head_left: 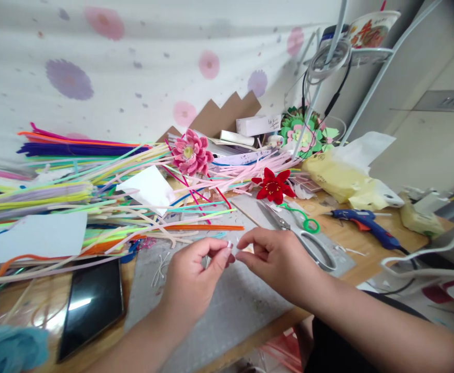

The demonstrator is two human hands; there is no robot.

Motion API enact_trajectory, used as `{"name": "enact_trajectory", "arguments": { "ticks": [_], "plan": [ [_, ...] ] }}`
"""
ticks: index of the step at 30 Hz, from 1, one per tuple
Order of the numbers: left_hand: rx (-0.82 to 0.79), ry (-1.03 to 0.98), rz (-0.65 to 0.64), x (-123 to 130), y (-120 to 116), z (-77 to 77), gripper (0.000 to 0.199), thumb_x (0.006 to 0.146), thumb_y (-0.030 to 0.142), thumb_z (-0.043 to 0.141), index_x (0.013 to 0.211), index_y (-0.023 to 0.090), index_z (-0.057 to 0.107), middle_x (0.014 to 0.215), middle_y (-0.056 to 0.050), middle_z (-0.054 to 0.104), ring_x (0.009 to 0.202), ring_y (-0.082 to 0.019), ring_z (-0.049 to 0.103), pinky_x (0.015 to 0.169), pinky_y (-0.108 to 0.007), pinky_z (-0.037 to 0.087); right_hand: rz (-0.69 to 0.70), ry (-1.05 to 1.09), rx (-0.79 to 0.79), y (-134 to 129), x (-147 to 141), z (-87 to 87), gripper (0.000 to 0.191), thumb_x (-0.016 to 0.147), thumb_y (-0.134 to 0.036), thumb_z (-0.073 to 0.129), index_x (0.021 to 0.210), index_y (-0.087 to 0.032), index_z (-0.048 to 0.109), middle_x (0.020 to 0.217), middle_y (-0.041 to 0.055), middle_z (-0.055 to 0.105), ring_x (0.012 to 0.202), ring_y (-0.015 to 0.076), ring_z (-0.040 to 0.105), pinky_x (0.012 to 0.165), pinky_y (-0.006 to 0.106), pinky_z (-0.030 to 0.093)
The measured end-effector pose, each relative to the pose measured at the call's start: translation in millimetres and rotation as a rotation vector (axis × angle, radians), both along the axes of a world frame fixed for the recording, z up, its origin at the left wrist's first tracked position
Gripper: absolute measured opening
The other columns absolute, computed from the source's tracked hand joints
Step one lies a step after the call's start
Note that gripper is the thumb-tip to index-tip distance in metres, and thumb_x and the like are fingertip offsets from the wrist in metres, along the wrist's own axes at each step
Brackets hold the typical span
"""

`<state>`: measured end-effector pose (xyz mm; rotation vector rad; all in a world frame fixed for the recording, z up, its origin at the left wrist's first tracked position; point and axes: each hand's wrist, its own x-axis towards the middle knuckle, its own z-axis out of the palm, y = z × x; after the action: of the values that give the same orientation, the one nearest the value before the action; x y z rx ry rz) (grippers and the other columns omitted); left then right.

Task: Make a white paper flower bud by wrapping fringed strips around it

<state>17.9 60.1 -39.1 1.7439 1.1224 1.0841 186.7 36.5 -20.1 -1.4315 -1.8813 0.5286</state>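
Over the grey cutting mat [246, 305], my left hand [196, 274] pinches a small white piece [229, 244] between thumb and fingertips. What the piece is made of is too small to tell. My right hand [277, 261] is just right of it, its thumb and index finger curled close together; anything between those tips is too small to make out. Scissors with grey handles [318, 251] lie behind my right wrist, beside a green pipe cleaner [308, 224] bent into loops. Thin white twisted strands [160, 270] rest on the mat left of my left hand.
Many coloured pipe cleaners [56, 197] cover the left and back. A pink flower [191, 153] and a red flower [274, 185] stand behind the mat. A blue glue gun [367, 223] and yellow tissue pack [331, 173] are at right, a black phone [93, 300] at left.
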Motion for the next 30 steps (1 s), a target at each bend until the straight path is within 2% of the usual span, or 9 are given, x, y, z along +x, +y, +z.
{"name": "enact_trajectory", "arguments": {
  "ticks": [5, 9, 11, 14, 16, 19, 21, 25, 30],
  "plan": [
    [0.006, -0.001, -0.013, -1.8, -0.1, -1.0, 0.013, 0.081, 0.025, 0.058, 0.076, 0.020, 0.068, 0.067, 0.001, 0.068, 0.063, -0.013, 0.061, 0.062, -0.024, 0.047, 0.161, 0.084, -0.044, -5.5, -0.4, 9.3, 0.008, 0.081, -0.013, 0.057, 0.074, -0.018, 0.059, 0.058, -0.0053, 0.050, 0.052, 0.0078, 0.044, 0.051, 0.019, 0.034],
    [-0.060, -0.049, -0.019, -2.5, 0.2, -0.1, 0.014, 0.082, 0.029, 0.060, 0.077, 0.020, 0.069, 0.069, 0.000, 0.069, 0.064, -0.014, 0.062, 0.061, -0.024, 0.047, 0.459, 0.212, -0.021, -12.2, 8.4, 18.3, 0.007, 0.081, -0.013, 0.060, 0.074, -0.016, 0.059, 0.084, 0.0036, 0.055, 0.081, 0.0136, 0.054, 0.076, 0.027, 0.044],
    [-0.106, -0.081, -0.001, -1.9, 0.6, 1.4, 0.016, 0.081, 0.032, 0.061, 0.074, 0.019, 0.068, 0.068, 0.000, 0.069, 0.064, -0.014, 0.061, 0.061, -0.023, 0.047, 0.638, 0.397, -0.152, -17.3, 15.9, 20.9, 0.013, 0.081, -0.019, 0.064, 0.070, -0.015, 0.058, 0.089, 0.0058, 0.057, 0.085, 0.0148, 0.056, 0.079, 0.029, 0.046],
    [-0.155, -0.133, 0.017, -0.2, 1.3, 4.0, 0.019, 0.081, 0.033, 0.063, 0.068, 0.019, 0.068, 0.064, 0.001, 0.068, 0.062, -0.012, 0.061, 0.061, -0.022, 0.047, 0.839, 0.688, -0.422, -22.5, 25.9, 20.7, 0.023, 0.081, -0.031, 0.066, 0.067, -0.016, 0.055, 0.074, 0.0036, 0.063, 0.063, 0.0112, 0.059, 0.061, 0.024, 0.048],
    [-0.176, -0.146, 0.019, 0.9, 1.6, 5.4, 0.020, 0.081, 0.032, 0.063, 0.066, 0.019, 0.067, 0.062, 0.001, 0.067, 0.060, -0.012, 0.060, 0.059, -0.021, 0.047, 0.700, 0.745, -0.462, -20.7, 27.9, 18.2, 0.021, 0.082, -0.029, 0.066, 0.070, -0.016, 0.056, 0.063, -0.0002, 0.060, 0.053, 0.0087, 0.056, 0.052, 0.020, 0.045],
    [-0.199, -0.158, 0.013, 2.1, 1.2, 6.3, 0.015, 0.080, 0.027, 0.063, 0.069, 0.018, 0.068, 0.061, 0.002, 0.068, 0.060, -0.011, 0.061, 0.059, -0.021, 0.047, 0.337, 0.601, -0.283, -10.4, 22.4, 12.2, 0.008, 0.079, -0.018, 0.067, 0.076, -0.015, 0.061, 0.067, -0.0010, 0.061, 0.059, 0.0081, 0.054, 0.057, 0.020, 0.044],
    [-0.214, -0.171, 0.012, 2.9, 0.4, 6.5, 0.011, 0.079, 0.024, 0.064, 0.071, 0.018, 0.068, 0.061, 0.002, 0.068, 0.059, -0.011, 0.061, 0.060, -0.021, 0.048, 0.229, 0.484, -0.148, -2.6, 15.8, 7.6, 0.004, 0.078, -0.017, 0.066, 0.079, -0.015, 0.064, 0.071, 0.0003, 0.062, 0.064, 0.0098, 0.055, 0.060, 0.022, 0.044],
    [-0.238, -0.193, -0.011, 3.8, -0.8, 6.5, 0.011, 0.078, 0.024, 0.064, 0.070, 0.018, 0.068, 0.060, 0.001, 0.068, 0.058, -0.012, 0.061, 0.058, -0.022, 0.048, 0.148, 0.386, 0.012, 4.2, 4.0, 1.5, 0.006, 0.079, -0.021, 0.066, 0.082, -0.016, 0.066, 0.074, 0.0026, 0.063, 0.067, 0.0134, 0.057, 0.058, 0.025, 0.044],
    [-0.241, -0.204, -0.067, 2.8, -0.9, 6.4, 0.011, 0.077, 0.022, 0.063, 0.069, 0.017, 0.068, 0.060, 0.001, 0.067, 0.058, -0.012, 0.061, 0.057, -0.022, 0.047, 0.178, 0.273, 0.114, 3.2, -3.3, 1.5, 0.010, 0.081, -0.013, 0.063, 0.072, -0.018, 0.063, 0.070, 0.0004, 0.060, 0.065, 0.0111, 0.054, 0.058, 0.023, 0.041]
  ]
}}
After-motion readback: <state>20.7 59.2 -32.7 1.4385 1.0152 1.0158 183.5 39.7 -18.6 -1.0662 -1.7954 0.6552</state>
